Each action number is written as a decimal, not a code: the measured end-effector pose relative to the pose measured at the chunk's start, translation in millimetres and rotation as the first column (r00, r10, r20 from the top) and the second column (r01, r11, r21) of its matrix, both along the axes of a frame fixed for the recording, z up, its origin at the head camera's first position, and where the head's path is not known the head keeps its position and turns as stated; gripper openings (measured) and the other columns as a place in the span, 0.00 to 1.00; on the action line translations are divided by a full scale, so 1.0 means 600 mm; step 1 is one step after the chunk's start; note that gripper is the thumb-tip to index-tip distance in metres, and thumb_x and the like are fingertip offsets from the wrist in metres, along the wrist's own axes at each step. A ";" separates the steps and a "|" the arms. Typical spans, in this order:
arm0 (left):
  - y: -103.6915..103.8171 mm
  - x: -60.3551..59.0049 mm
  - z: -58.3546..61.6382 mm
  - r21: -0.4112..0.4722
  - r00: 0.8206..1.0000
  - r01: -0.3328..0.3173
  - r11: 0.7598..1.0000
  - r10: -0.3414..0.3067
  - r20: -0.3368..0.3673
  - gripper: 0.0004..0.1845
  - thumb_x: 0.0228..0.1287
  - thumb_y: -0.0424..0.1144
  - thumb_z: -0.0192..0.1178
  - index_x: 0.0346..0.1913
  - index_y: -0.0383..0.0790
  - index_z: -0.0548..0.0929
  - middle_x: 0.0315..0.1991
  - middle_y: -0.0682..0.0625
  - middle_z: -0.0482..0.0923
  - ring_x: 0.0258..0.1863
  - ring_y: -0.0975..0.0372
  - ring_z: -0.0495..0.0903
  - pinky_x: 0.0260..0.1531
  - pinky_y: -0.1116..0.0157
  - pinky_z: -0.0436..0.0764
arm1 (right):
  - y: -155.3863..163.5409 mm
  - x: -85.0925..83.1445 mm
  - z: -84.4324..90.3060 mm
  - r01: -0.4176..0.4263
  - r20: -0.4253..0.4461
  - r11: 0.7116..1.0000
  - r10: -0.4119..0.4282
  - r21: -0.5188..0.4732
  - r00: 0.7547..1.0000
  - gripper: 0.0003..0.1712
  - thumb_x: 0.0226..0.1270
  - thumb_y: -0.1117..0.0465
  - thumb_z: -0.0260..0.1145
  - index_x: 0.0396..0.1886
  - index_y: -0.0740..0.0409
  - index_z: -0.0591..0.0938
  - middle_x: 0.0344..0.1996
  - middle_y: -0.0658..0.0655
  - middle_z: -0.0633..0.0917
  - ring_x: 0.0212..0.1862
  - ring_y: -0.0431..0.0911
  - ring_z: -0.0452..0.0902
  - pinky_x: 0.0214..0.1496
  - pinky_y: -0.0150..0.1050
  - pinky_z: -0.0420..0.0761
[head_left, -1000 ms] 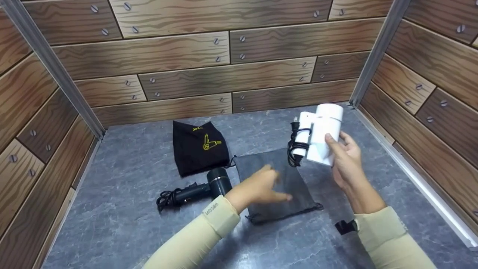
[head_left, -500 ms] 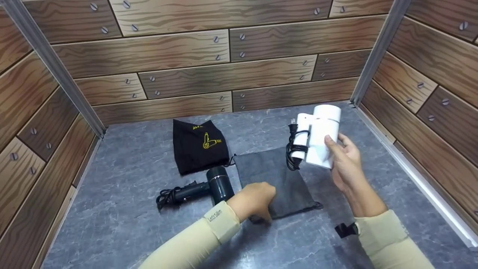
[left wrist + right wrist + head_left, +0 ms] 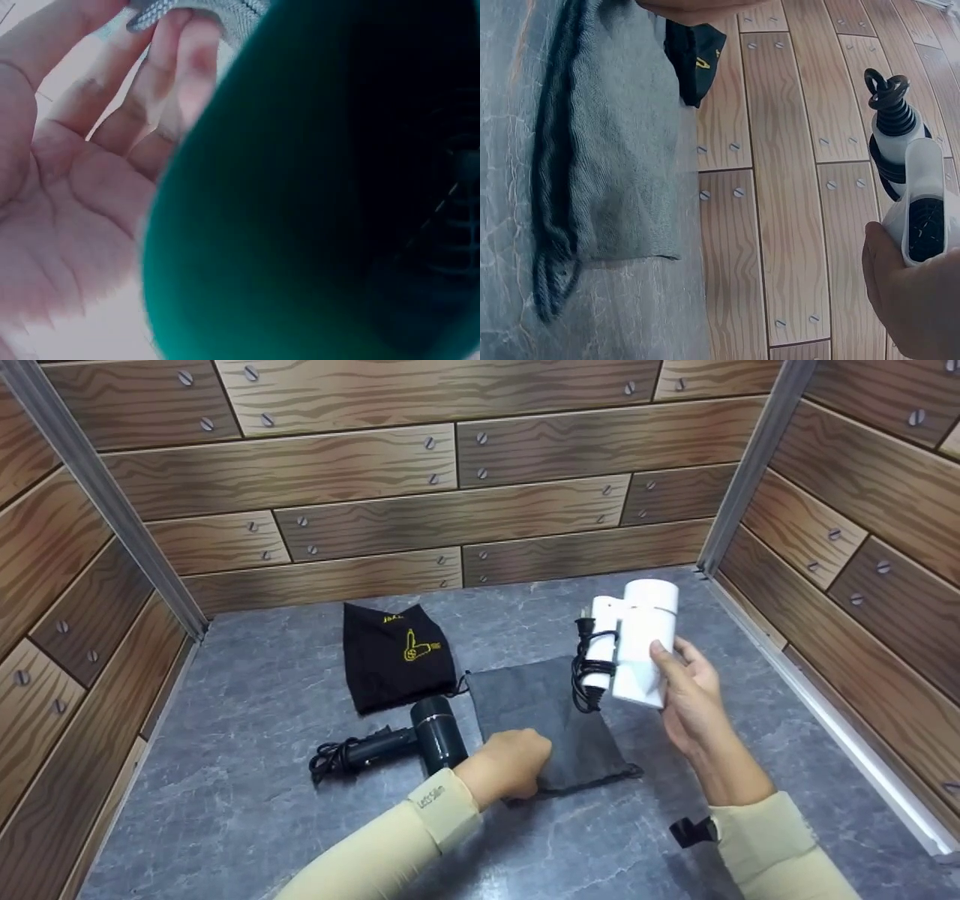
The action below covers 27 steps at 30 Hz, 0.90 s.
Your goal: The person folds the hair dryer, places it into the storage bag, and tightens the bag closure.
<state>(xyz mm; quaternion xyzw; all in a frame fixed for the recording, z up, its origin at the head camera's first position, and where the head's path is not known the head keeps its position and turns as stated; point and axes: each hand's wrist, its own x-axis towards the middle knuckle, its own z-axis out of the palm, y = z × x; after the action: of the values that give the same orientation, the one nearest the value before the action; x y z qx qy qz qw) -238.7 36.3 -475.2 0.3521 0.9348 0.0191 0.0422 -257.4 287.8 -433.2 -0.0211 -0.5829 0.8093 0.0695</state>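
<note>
My right hand (image 3: 696, 694) holds a white hair dryer (image 3: 649, 630) by its barrel, raised above the table. The dryer's handle is folded alongside, with a black cord (image 3: 596, 667) wound round it. On the table lies a flat grey drawstring bag (image 3: 581, 735). My left hand (image 3: 506, 765) is at the bag's near left corner, its fingers curled at the edge. In the left wrist view, a fold of grey cloth (image 3: 232, 19) is pinched at the fingertips. A dark green hair dryer (image 3: 439, 731) lies beside the left wrist and fills much of that view, blurred.
A black cloth bag (image 3: 394, 679) with a yellow hair dryer print lies behind the dark dryer. Wood-patterned walls (image 3: 360, 480) enclose the grey marbled table (image 3: 247, 825) at the back and sides. A small black piece (image 3: 691, 832) sticks out at the right cuff.
The left hand has come down and nearer, from over the middle of the grey bag to its near left edge, its fingers curling in. The white hair dryer has sunk slightly.
</note>
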 end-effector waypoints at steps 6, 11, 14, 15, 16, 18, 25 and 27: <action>-0.009 -0.018 0.020 0.155 0.994 -0.045 0.987 0.060 -0.089 0.06 0.56 0.31 0.71 0.26 0.43 0.84 0.32 0.46 0.88 0.29 0.51 0.88 0.25 0.52 0.87 | 0.004 0.006 -0.003 0.008 -0.022 1.000 -0.008 -0.025 1.000 0.26 0.82 0.55 0.62 0.72 0.55 0.66 0.50 0.49 0.87 0.49 0.42 0.88 0.51 0.37 0.89; -0.018 -0.031 0.037 0.260 0.977 -0.070 0.963 0.120 -0.178 0.07 0.58 0.29 0.65 0.26 0.42 0.85 0.30 0.46 0.87 0.29 0.49 0.88 0.25 0.50 0.86 | 0.006 0.017 -0.003 0.015 -0.061 0.999 -0.018 -0.043 0.998 0.23 0.80 0.63 0.63 0.69 0.51 0.71 0.48 0.50 0.89 0.45 0.43 0.89 0.46 0.39 0.90; -0.019 -0.037 0.046 0.297 0.962 -0.085 0.951 0.156 -0.225 0.05 0.60 0.29 0.64 0.28 0.41 0.85 0.31 0.45 0.87 0.30 0.49 0.88 0.25 0.50 0.87 | 0.002 0.021 -0.003 0.030 -0.093 0.999 -0.032 -0.019 0.995 0.26 0.77 0.69 0.64 0.70 0.50 0.73 0.47 0.51 0.90 0.45 0.44 0.89 0.45 0.41 0.91; -0.019 -0.039 0.049 0.308 0.958 -0.090 0.947 0.167 -0.235 0.05 0.61 0.29 0.64 0.29 0.41 0.85 0.31 0.45 0.86 0.30 0.49 0.88 0.25 0.50 0.87 | 0.000 0.021 -0.004 0.042 -0.106 0.999 -0.042 -0.009 0.993 0.28 0.75 0.71 0.65 0.70 0.50 0.73 0.47 0.51 0.91 0.45 0.45 0.90 0.45 0.41 0.91; -0.019 -0.041 0.050 0.319 0.954 -0.094 0.943 0.176 -0.242 0.05 0.62 0.30 0.64 0.30 0.40 0.85 0.31 0.44 0.86 0.30 0.48 0.88 0.25 0.50 0.87 | -0.002 0.021 -0.005 0.055 -0.117 0.998 -0.054 0.001 0.992 0.29 0.73 0.73 0.66 0.69 0.50 0.74 0.47 0.52 0.91 0.46 0.45 0.90 0.46 0.42 0.91; -0.020 -0.044 0.055 0.340 0.951 -0.103 0.935 0.193 -0.243 0.04 0.63 0.30 0.64 0.31 0.40 0.84 0.32 0.44 0.86 0.30 0.48 0.88 0.25 0.50 0.87 | -0.006 0.021 -0.007 0.082 -0.137 0.997 -0.079 0.016 0.987 0.31 0.70 0.75 0.68 0.69 0.51 0.75 0.47 0.52 0.91 0.47 0.46 0.90 0.46 0.42 0.91; -0.022 -0.060 0.073 0.415 0.964 -0.133 0.900 0.215 -0.159 0.06 0.69 0.31 0.60 0.36 0.40 0.87 0.36 0.43 0.88 0.35 0.47 0.90 0.32 0.50 0.88 | -0.008 0.019 -0.014 0.110 -0.188 0.994 -0.104 0.023 0.977 0.32 0.63 0.82 0.69 0.61 0.53 0.76 0.45 0.53 0.93 0.45 0.47 0.91 0.44 0.42 0.91; -0.023 -0.068 0.078 0.432 0.965 -0.145 0.890 0.223 -0.136 0.07 0.70 0.31 0.60 0.34 0.40 0.86 0.35 0.44 0.88 0.33 0.49 0.90 0.32 0.51 0.88 | -0.010 0.021 -0.014 0.100 -0.222 0.995 -0.091 0.030 0.971 0.33 0.60 0.84 0.69 0.60 0.54 0.77 0.46 0.54 0.93 0.45 0.47 0.91 0.45 0.42 0.91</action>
<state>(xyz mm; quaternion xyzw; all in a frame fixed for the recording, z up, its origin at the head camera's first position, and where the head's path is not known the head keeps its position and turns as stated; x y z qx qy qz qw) -279.3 22.4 -428.4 0.2626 0.9380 0.1907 -0.1215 -245.0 281.9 -441.8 0.0420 -0.5866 0.7901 0.1729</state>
